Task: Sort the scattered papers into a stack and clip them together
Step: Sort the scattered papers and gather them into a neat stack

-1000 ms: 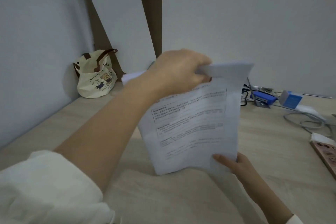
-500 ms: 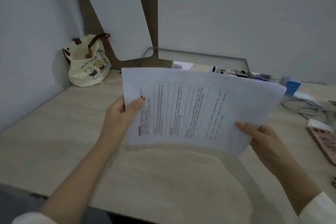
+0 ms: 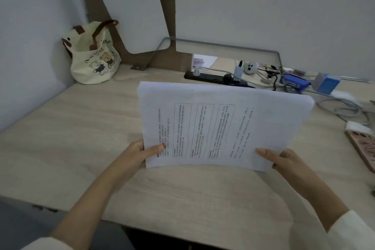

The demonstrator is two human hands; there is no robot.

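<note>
Above desk [image 3: 81, 128], both hands grip papers [image 3: 223, 124].

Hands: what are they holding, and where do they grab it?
The papers: the left hand pinches the near left corner, the right hand the near right corner.

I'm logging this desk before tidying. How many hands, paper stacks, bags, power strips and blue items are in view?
Hands: 2 (left hand, right hand, both holding the sheets)
Paper stacks: 1 (paper stack)
Bags: 1 (tote bag)
Power strips: 1 (black power strip)
Blue items: 2 (blue stapler-like tool, blue box)
Total: 7
</note>
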